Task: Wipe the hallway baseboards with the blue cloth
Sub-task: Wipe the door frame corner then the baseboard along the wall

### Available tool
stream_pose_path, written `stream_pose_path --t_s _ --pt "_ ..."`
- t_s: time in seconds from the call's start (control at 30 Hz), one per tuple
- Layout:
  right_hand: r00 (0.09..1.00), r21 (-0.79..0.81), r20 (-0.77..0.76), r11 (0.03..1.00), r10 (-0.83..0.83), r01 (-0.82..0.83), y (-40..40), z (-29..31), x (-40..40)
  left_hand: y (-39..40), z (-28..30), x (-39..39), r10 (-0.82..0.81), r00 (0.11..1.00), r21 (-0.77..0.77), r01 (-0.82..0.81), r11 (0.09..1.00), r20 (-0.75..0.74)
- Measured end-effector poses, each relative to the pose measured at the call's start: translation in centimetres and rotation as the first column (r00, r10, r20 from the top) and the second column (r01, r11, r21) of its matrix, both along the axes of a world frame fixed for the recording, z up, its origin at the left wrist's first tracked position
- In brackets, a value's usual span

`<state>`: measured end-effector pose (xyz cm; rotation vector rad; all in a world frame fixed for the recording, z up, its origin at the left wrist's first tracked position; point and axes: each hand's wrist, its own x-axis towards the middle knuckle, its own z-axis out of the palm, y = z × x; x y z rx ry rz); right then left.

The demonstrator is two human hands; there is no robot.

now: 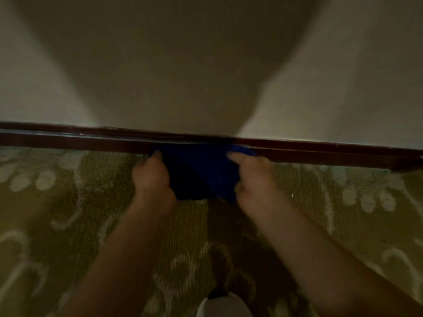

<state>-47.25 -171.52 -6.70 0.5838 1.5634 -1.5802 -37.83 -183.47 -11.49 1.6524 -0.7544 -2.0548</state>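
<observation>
Wiping step: both hands hold the blue cloth (201, 170) against the dark wooden baseboard (91, 140); I judge a stroke along the board is in hand.
Cloth place: at the picture's centre, its upper edge on the baseboard's face, the rest bunched down over the patterned carpet (68, 202).
Left grip: the left hand (152, 177) has its fingers curled onto the cloth's 9 o'clock side, fingertips at the board.
Right grip: the right hand (254, 177) holds the cloth's 3 o'clock side, one finger stretched toward the board; blur hides the finer detail.
Next move: likely a slide sideways along the board, with pressure kept on its face and top ledge.
Edges: the baseboard runs from 9 o'clock to 3 o'clock; its ledge meets the pale wall (343, 88) above, its foot meets the carpet below.
Open room: bare board shows on both sides of the cloth, and open carpet lies beside both forearms.
Low obstacle: a pale rounded shape (224, 307) at 6 o'clock, too cropped to name.
</observation>
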Motion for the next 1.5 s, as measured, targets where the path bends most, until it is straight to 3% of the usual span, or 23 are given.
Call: stream_pose_path --t_s 0.13,0.27,0.43,0.67,0.83,0.93,1.0,1.07,1.17,1.3,1.37,1.5 --pt "0.999 -0.029 0.024 0.999 0.021 -0.021 -1.4 -0.6 1.4 -0.5 -0.2 0.1 0.076 0.997 -0.09 -0.072 0.993 0.034" --pt "0.976 -0.102 -0.07 0.975 -0.204 0.197 2.2 -0.8 0.5 2.7 1.8 0.2 -0.058 0.997 -0.111 0.052 0.992 -0.05" --pt "1.0 -0.273 0.004 0.962 -0.027 0.027 4.0 -0.6 1.8 1.8 2.9 0.0 0.024 0.997 -0.11 -0.032 0.993 -0.077" --pt "0.991 -0.228 -0.069 0.968 -0.119 0.1 7.9 -0.2 -1.0 5.8 2.6 -5.7 0.125 0.991 -0.12 -0.128 0.984 -0.038" --pt "0.959 -0.152 -0.127 0.961 -0.252 0.232 13.1 0.3 -3.9 11.9 3.7 -9.2 -0.054 0.996 -0.04 0.051 0.998 -0.066" --pt "0.983 -0.116 -0.086 0.981 -0.164 0.153 13.6 -0.3 -3.2 9.8 3.2 -6.5 -0.141 0.979 -0.01 0.141 0.99 -0.144" --pt "0.995 -0.15 0.027 0.984 -0.095 0.098 11.6 -0.4 -1.3 6.7 2.6 -4.4 -0.099 0.987 -0.028 0.096 0.995 -0.124" --pt "0.999 -0.214 0.039 0.976 -0.021 0.029 8.6 -0.3 1.0 4.6 2.5 -3.7 -0.001 0.998 -0.04 -0.001 0.999 -0.056" --pt "0.995 -0.12 -0.013 0.988 -0.1 0.098 6.9 -0.2 1.1 5.9 2.6 -4.9 0.055 0.998 -0.098 -0.05 0.994 0.044" --pt "0.934 0.053 -0.23 0.955 -0.274 0.293 11.2 1.4 -3.2 11.1 2.1 -8.6 -0.112 0.991 0.044 0.116 0.992 -0.071" --pt "0.875 0.034 -0.375 0.939 -0.305 0.342 12.9 2.5 -4.5 12.7 2.1 -9.6 -0.2 0.974 0.114 0.212 0.971 -0.108" --pt "0.861 0.061 -0.465 0.963 -0.204 0.261 10.5 2.5 -4.6 11.7 1.8 -8.0 -0.149 0.988 0.132 0.153 0.979 -0.043"
